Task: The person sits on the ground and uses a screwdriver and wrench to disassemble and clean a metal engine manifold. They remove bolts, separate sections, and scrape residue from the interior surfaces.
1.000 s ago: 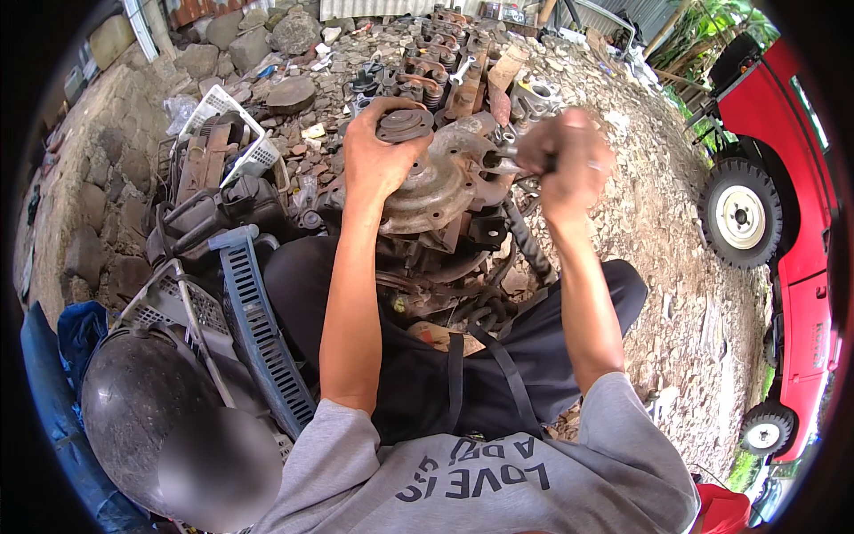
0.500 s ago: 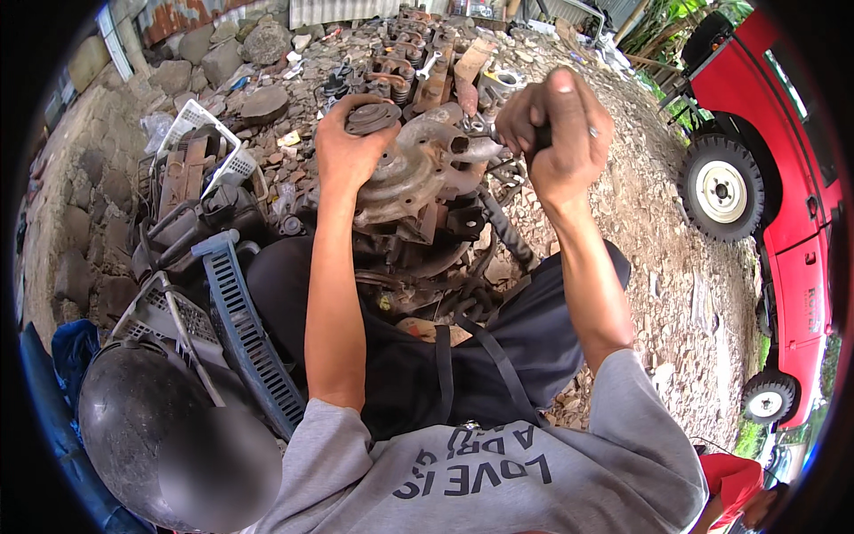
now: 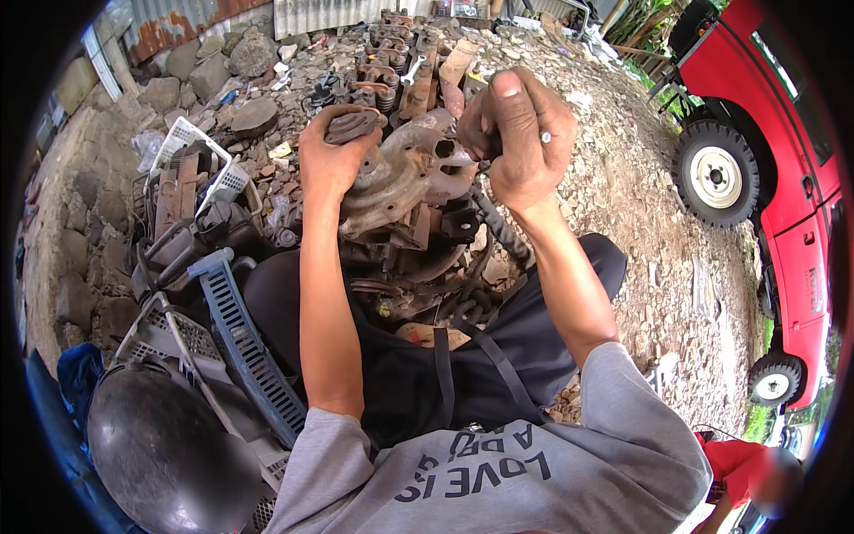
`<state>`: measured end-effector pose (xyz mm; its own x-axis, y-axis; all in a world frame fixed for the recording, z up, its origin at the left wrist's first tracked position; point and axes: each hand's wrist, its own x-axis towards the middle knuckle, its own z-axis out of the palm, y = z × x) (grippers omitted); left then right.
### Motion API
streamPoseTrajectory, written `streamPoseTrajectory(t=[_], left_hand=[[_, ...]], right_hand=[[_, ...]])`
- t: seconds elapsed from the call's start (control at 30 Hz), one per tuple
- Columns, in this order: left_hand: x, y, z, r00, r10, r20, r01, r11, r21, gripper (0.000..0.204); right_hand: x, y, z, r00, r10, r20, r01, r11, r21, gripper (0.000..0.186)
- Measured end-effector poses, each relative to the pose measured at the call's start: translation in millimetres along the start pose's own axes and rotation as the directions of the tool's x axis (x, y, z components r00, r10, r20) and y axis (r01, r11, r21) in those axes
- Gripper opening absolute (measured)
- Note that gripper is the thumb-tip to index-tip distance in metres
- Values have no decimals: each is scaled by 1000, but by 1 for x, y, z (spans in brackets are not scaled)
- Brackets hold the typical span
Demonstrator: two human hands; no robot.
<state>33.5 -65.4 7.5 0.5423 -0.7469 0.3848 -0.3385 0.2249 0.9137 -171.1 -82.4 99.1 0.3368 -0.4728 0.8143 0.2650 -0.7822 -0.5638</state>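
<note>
Spreading as coarse, stony ground, opening rightward toward a red vehicle; showing centrally a rough, round-edged metal casting; clasping a ridged disc with curled fingers of the left hand; clenching a mostly hidden tool in folded fingers of the right hand, sitting closer to the casting than half a second earlier

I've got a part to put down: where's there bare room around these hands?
The widest patch is the stony ground, between the right hand and the red vehicle, though it looks uneven and lightly littered. Crowded: around the metal casting, and left of the left hand, by the white crate and blue slatted plastic.
</note>
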Motion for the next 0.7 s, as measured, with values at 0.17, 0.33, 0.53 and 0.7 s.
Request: streamPoseTrajectory(t=[0.17, 0.33, 0.53, 0.7], left_hand=[[-2, 1, 6, 1000, 19, -8, -19, 1000, -17, 34], [0, -2, -4, 1000, -23, -21, 23, 1000, -11, 34], [-3, 6, 11, 999, 24, -23, -22, 999, 45, 33], [2, 0, -4, 1000, -19, 1, 19, 998, -62, 33]], right_hand=[[-3, 18, -15, 998, 69, -5, -68, 996, 56, 40], [1, -4, -12, 996, 14, -93, 14, 956, 294, 42], [-29, 69, -9, 994, 100, -46, -98, 995, 34, 39], [-2, -6, 9, 995, 86, -48, -81, 993, 89, 40]])
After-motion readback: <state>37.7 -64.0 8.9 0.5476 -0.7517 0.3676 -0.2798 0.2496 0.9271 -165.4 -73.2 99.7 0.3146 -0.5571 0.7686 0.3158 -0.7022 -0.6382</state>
